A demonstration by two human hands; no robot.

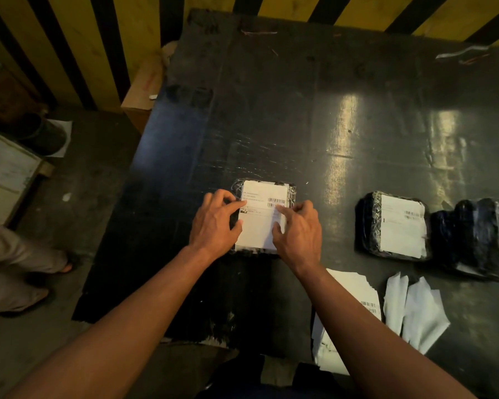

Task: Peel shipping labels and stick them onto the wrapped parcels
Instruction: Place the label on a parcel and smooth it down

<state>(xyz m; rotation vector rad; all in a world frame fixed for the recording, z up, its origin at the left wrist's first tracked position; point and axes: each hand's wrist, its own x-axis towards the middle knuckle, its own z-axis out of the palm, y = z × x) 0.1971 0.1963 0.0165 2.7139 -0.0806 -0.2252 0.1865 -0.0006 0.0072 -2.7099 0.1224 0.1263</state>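
Observation:
A black wrapped parcel (292, 189) lies in the middle of the dark table (271, 110), with a white shipping label (261, 197) covering most of its top. My left hand (215, 221) rests on the label's left edge, fingers spread and pressing down. My right hand (298, 230) presses on the label's right side, fingertips near the barcode. Neither hand holds anything. To the right lies a second black parcel (368, 226) with a label (402, 226) stuck on it, and beside it a third dark parcel (478, 234).
A stack of white labels (366, 295) lies at the near right, partly under my right forearm. Peeled white backing sheets (415, 309) lie beside it. A cardboard box (140, 90) stands off the table's left edge. Another person's legs (18, 254) are at the left.

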